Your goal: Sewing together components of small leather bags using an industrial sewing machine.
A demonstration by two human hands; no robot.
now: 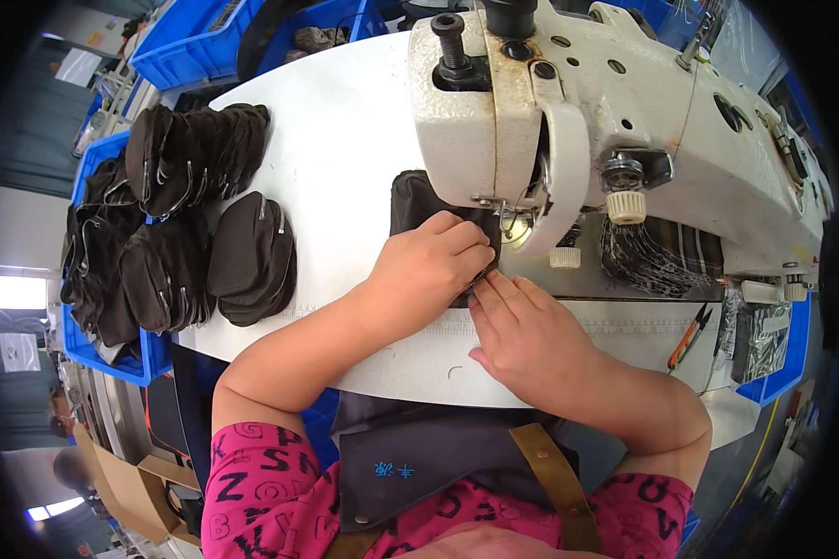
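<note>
A dark brown fabric piece (414, 200) lies on the white table under the head of a sewing machine (480, 121). My left hand (429, 265) is closed on the near right edge of this piece, fingers bent and close to the needle area. Beside it, my right hand (531, 331) has its fingers stretched forward, the tips touching the fabric edge and the thumb held apart. Both hands meet just in front of the presser foot (511, 224). Part of the fabric is hidden under my left fingers and the machine head.
Stacks of dark zippered pouches (252, 261) stand on the left of the table, more overfilling a blue crate (149, 363). Orange-handled thread snips (688, 337) lie at the right. Dark fabric with loose threads (653, 261) sits beneath the machine arm. A ruler strip (615, 315) crosses the table.
</note>
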